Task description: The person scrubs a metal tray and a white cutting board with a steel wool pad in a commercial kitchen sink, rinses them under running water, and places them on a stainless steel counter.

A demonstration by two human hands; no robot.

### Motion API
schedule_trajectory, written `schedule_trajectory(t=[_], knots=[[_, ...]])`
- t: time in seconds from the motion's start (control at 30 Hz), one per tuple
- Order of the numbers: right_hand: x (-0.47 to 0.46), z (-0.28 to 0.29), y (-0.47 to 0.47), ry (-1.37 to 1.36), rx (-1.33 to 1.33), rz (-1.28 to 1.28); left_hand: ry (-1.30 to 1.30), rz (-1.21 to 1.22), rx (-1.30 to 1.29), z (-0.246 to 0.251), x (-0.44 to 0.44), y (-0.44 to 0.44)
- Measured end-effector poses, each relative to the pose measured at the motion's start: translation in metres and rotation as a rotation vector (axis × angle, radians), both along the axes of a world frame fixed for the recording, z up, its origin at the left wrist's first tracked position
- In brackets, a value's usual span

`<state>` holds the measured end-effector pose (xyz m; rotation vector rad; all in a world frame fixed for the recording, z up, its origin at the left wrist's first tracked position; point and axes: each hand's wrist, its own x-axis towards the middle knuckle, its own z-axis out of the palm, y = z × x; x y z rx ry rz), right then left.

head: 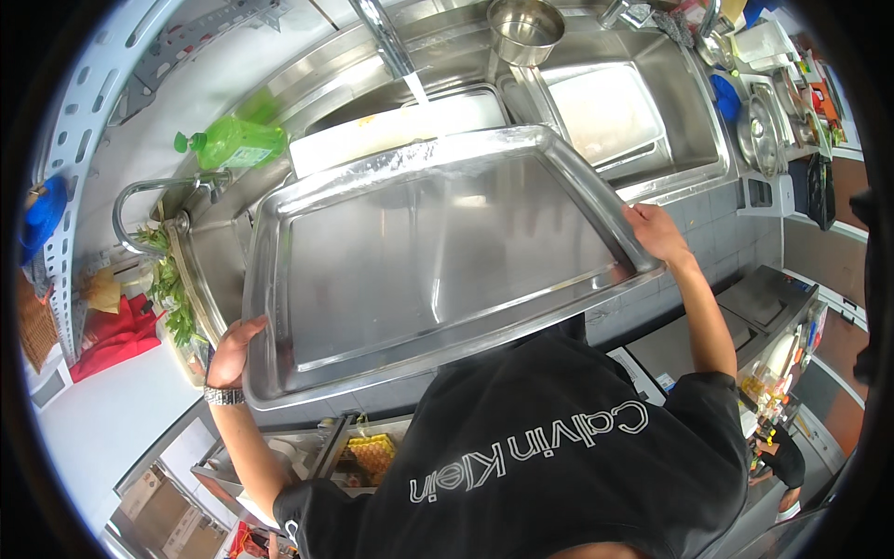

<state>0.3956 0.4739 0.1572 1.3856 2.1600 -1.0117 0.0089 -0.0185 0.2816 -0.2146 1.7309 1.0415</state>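
A large rectangular stainless steel tray [447, 244] is held up, tilted, between both hands over the front of a steel sink. My left hand [235, 353], with a metal watch or bracelet at the wrist, grips its left rim. On the right rim, near the lower corner, is my right hand [655, 230], its thumb on the edge. Water runs from a chrome faucet [391, 42] behind the tray's far rim. Beyond that rim lie a whitish board or slab [363, 136] and another steel tray [482, 105] in the basin. The fingers under the tray are mostly hidden.
The right basin [688, 133] holds a pale rectangular tray [607, 112]. A steel pot [527, 31] stands behind the divider. At left are a green pump bottle [241, 142], a curved faucet [122, 209] and leafy greens [174, 293]. Another person [786, 454] is at the far lower right.
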Motion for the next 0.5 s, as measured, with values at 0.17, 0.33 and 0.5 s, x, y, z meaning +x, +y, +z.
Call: schedule_trajectory(t=[0.17,0.33,0.5], knots=[[0.013,-0.007,-0.008,0.078,0.136,0.034,0.106,-0.026,-0.006,-0.022,0.005,-0.007],[0.050,-0.051,-0.018,0.269,0.391,-0.068,0.268,-0.332,0.187,-0.173,0.005,-0.038],[0.104,-0.074,-0.021,0.239,0.572,-0.181,-0.011,0.028,0.177,-0.238,0.036,0.079]])
